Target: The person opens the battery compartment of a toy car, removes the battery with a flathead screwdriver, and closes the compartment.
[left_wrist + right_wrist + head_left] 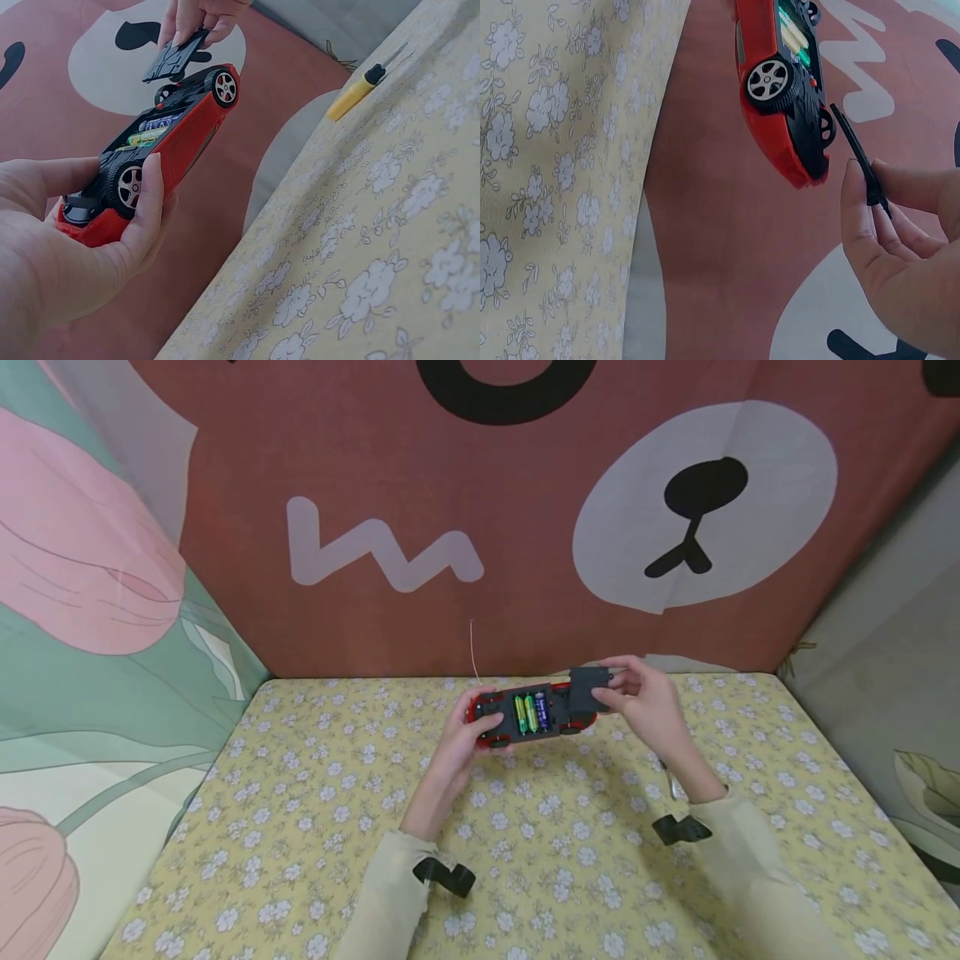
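Note:
A red toy car (191,139) is held upside down, its black underside facing up. My left hand (456,737) grips one end of it, thumb on the underside and fingers along the side. In the open battery compartment lie several batteries (531,713), green-yellow ones and a dark blue one. My right hand (651,703) pinches a black battery cover (587,689) between thumb and fingers. In the right wrist view the cover (861,157) is seen edge-on, apart from the car (769,127) and beside its end.
On the flowered tablecloth (360,827) lies a screwdriver (352,97) with a yellow handle, partly hidden behind the right wrist in the head view. A thin pale antenna wire (473,652) rises by the car. Behind the table hangs a printed cloth (525,585).

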Action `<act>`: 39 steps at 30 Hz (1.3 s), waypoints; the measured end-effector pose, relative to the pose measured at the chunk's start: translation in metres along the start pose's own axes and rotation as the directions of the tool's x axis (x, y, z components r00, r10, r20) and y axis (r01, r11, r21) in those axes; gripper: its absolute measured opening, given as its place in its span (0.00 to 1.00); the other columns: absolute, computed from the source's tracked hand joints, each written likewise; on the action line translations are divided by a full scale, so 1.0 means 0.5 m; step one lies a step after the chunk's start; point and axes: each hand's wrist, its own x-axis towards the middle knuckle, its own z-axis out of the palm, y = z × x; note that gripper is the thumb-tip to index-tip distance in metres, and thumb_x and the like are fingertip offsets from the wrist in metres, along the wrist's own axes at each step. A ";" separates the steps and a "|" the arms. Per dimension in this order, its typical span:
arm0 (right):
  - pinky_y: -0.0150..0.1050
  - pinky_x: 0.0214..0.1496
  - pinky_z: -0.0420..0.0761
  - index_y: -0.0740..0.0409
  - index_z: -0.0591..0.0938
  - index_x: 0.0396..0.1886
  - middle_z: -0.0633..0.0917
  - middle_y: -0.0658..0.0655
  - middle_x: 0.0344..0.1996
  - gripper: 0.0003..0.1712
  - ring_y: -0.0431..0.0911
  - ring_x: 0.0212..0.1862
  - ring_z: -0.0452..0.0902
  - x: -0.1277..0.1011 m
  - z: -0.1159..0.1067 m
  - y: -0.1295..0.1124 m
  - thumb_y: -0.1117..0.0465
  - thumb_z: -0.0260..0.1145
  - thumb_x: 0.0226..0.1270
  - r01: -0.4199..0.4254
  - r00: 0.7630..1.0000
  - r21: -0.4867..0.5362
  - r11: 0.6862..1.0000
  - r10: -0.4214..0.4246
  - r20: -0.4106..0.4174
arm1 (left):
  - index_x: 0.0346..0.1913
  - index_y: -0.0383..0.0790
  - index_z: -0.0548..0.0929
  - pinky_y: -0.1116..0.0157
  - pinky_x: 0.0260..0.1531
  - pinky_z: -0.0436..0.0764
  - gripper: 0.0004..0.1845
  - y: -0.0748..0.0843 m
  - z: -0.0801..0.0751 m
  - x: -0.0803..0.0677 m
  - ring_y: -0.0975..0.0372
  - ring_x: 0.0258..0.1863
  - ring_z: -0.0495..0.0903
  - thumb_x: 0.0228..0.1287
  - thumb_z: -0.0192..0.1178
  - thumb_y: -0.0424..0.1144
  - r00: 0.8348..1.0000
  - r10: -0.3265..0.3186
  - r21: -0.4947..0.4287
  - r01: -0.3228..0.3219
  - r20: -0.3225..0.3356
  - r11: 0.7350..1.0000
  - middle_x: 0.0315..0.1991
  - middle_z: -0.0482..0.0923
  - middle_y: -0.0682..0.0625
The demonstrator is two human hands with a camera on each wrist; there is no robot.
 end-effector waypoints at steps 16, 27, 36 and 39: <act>0.27 0.32 0.87 0.67 0.81 0.60 0.82 0.64 0.35 0.21 0.33 0.31 0.79 0.008 -0.014 0.017 0.70 0.71 0.70 0.000 0.996 0.018 1.000 0.002 -0.091 | 0.74 0.37 0.66 0.59 0.34 0.92 0.28 0.004 -0.002 -0.002 0.44 0.53 0.80 0.73 0.56 0.26 1.000 -0.007 -0.019 0.007 -0.017 1.000 0.69 0.67 0.38; 0.27 0.34 0.87 0.65 0.80 0.62 0.81 0.64 0.37 0.21 0.34 0.32 0.79 0.006 -0.021 0.041 0.68 0.70 0.71 -0.052 0.994 0.007 0.999 0.053 -0.099 | 0.69 0.40 0.71 0.57 0.33 0.92 0.25 0.001 -0.002 -0.002 0.45 0.51 0.81 0.71 0.57 0.26 0.999 -0.002 -0.032 0.001 -0.036 0.999 0.68 0.69 0.38; 0.29 0.34 0.88 0.67 0.80 0.63 0.81 0.65 0.37 0.22 0.35 0.31 0.80 0.003 -0.027 0.046 0.67 0.70 0.71 -0.054 0.994 0.039 0.998 0.058 -0.089 | 0.68 0.43 0.73 0.55 0.35 0.92 0.22 0.001 -0.004 -0.005 0.44 0.53 0.81 0.75 0.58 0.31 0.998 -0.020 -0.026 0.019 -0.052 0.999 0.68 0.69 0.38; 0.29 0.34 0.88 0.67 0.80 0.63 0.81 0.66 0.37 0.22 0.35 0.31 0.80 0.003 -0.028 0.047 0.67 0.70 0.72 -0.059 0.994 0.044 0.997 0.062 -0.085 | 0.69 0.43 0.73 0.59 0.31 0.92 0.21 -0.001 -0.006 -0.005 0.45 0.52 0.80 0.77 0.57 0.34 0.999 -0.018 -0.027 0.017 -0.051 1.000 0.67 0.69 0.37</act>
